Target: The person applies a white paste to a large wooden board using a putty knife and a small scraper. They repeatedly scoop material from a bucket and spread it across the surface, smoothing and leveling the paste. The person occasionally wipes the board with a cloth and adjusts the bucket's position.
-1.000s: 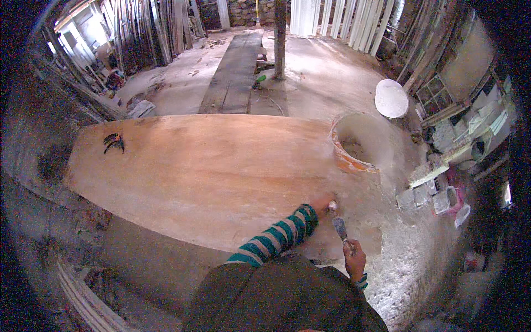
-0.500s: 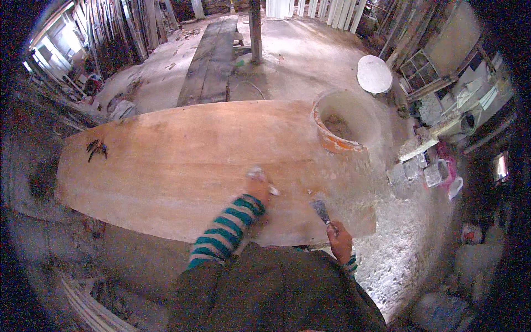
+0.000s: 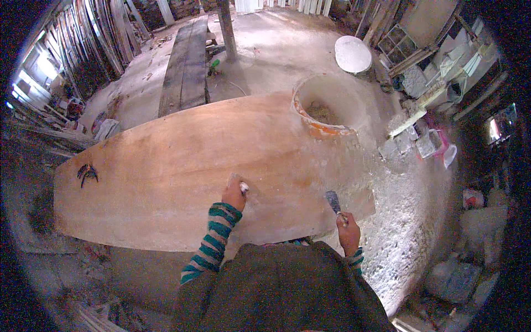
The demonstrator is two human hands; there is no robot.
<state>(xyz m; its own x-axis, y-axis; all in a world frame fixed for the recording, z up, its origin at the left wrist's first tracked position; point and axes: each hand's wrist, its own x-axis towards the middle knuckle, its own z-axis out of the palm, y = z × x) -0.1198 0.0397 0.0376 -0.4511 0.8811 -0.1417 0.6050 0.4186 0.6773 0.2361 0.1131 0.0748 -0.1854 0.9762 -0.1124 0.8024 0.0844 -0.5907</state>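
Observation:
A wide, light brown wooden board [image 3: 166,166] lies across in front of me, its surface dusty with pale smears. My left hand [image 3: 234,195], in a green-and-white striped sleeve, is closed low over the middle of the board. In it is a small white-ended tool [image 3: 244,187]; a flat greyish part seems to show beyond the fingers, but its kind is unclear. My right hand [image 3: 348,231] grips a putty knife [image 3: 334,202] by its handle near the board's right end. The knife's grey blade points away from me, over the board.
A large whitish bucket [image 3: 323,130] with an orange rim holds pale material at the board's far right. Black-handled pliers or clamps [image 3: 87,173] lie at the left end. Beyond are a dark plank bench [image 3: 185,66], a post [image 3: 226,30] and a round white lid [image 3: 353,54].
My left hand has come left and nearer to me across the board. My right hand has shifted slightly right with the putty knife. The whole view has turned a little.

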